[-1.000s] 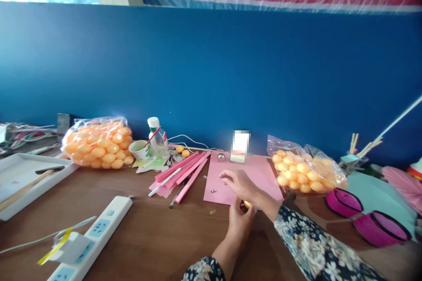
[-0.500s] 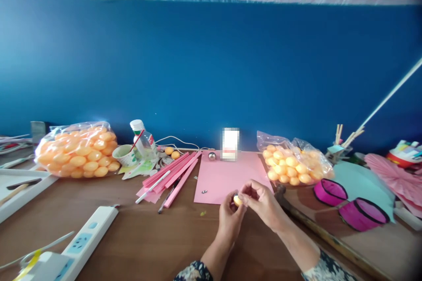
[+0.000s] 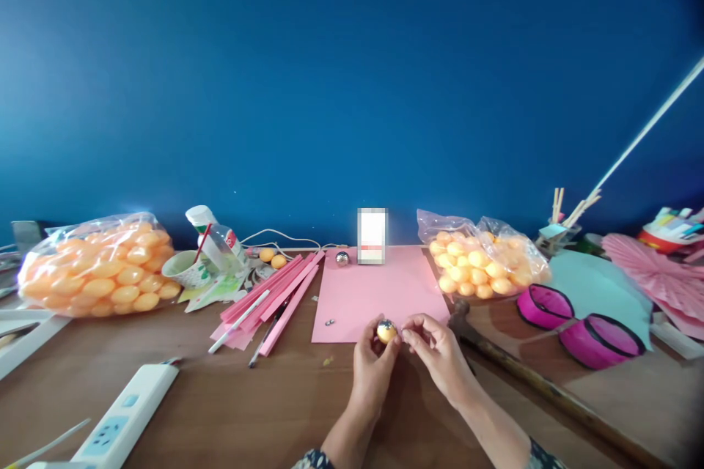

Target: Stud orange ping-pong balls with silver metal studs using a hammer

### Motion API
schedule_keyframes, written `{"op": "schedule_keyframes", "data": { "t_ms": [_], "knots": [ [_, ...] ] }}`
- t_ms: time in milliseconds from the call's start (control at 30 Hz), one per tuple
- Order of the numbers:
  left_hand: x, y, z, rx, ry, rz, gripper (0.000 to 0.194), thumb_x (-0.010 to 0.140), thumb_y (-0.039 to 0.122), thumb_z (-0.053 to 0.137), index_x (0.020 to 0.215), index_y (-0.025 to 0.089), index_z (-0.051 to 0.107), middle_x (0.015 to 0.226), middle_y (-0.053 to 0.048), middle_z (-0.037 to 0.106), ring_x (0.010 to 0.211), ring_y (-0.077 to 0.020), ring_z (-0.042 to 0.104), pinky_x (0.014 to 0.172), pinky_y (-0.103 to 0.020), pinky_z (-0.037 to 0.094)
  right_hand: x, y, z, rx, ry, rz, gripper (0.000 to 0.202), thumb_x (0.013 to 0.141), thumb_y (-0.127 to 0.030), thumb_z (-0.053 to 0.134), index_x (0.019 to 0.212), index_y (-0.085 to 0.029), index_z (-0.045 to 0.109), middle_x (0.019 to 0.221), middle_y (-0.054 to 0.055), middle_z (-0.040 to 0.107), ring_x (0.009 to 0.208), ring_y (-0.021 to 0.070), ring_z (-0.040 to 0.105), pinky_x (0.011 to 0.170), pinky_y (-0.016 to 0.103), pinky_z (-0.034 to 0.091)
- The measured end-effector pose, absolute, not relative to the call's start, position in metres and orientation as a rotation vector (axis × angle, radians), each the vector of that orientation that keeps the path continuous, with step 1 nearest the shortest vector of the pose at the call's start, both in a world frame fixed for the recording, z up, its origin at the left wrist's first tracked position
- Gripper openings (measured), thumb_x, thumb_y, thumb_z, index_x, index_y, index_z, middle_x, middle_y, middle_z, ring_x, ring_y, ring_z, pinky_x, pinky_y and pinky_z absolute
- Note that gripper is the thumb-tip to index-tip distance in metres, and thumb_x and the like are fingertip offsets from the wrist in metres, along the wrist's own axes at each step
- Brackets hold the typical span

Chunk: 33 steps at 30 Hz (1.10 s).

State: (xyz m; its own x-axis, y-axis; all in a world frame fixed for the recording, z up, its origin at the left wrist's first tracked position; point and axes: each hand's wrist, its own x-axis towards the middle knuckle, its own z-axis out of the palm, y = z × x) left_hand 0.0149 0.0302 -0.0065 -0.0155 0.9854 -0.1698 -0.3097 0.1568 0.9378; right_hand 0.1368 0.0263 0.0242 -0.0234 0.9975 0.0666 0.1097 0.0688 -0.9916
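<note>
Between the thumb and fingers of my left hand (image 3: 372, 366) is a small ball (image 3: 386, 331), silvery on top and yellow-orange below. Just right of it, my right hand (image 3: 440, 352) has thumb and index finger pinched together; anything between them is too small to make out. Both hands are over the near edge of a pink sheet (image 3: 379, 293). On that sheet lie a shiny silver ball (image 3: 342, 258) at the back left and tiny metal pieces (image 3: 330, 322) near the front left corner.
Bags of orange balls stand left (image 3: 99, 271) and right (image 3: 478, 264). Pink strips (image 3: 275, 297), a cup (image 3: 187, 269) and a bottle (image 3: 220, 242) are left. A hammer (image 3: 528, 363) and magenta rings (image 3: 602, 341) lie right. A power strip (image 3: 126, 410) is front left.
The ball in my left hand has turned, showing a silvery top. My right hand's fingertips have drawn slightly away from it. The camera view has shifted a little.
</note>
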Motion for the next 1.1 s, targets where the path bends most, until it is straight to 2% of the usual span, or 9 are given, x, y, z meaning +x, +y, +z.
{"op": "schedule_keyframes", "data": {
  "t_ms": [333, 667, 1100],
  "knots": [
    [0.016, 0.028, -0.003, 0.851, 1.082, 1.193, 0.055, 0.069, 0.027, 0.065, 0.12, 0.013, 0.046, 0.108, -0.012, 0.063, 0.1, -0.0216, 0.058, 0.088, -0.032, 0.046, 0.139, 0.025, 0.017, -1.251, -1.206, 1.202, 0.014, 0.078, -0.032, 0.057, 0.078, -0.018, 0.056, 0.068, -0.001, 0.056, 0.059, 0.0103, 0.049, 0.056, 0.02, 0.041],
    [0.016, 0.028, -0.002, 0.891, 1.056, 1.181, 0.049, 0.069, 0.026, 0.065, 0.115, 0.016, 0.051, 0.107, -0.01, 0.064, 0.101, -0.0214, 0.058, 0.089, -0.033, 0.045, 0.139, 0.024, 0.012, -1.228, -1.1, 1.278, 0.015, 0.075, -0.033, 0.06, 0.079, -0.018, 0.058, 0.075, 0.001, 0.06, 0.067, 0.0125, 0.052, 0.059, 0.022, 0.041],
    [0.016, 0.026, -0.002, 0.806, 0.973, 1.163, 0.054, 0.07, 0.025, 0.065, 0.12, 0.019, 0.046, 0.112, -0.01, 0.061, 0.105, -0.0227, 0.056, 0.092, -0.036, 0.043, 0.135, 0.02, 0.018, -1.157, -0.945, 1.398, 0.017, 0.072, -0.034, 0.063, 0.077, -0.019, 0.058, 0.07, -0.002, 0.057, 0.062, 0.0107, 0.049, 0.058, 0.022, 0.04]
  ]
}}
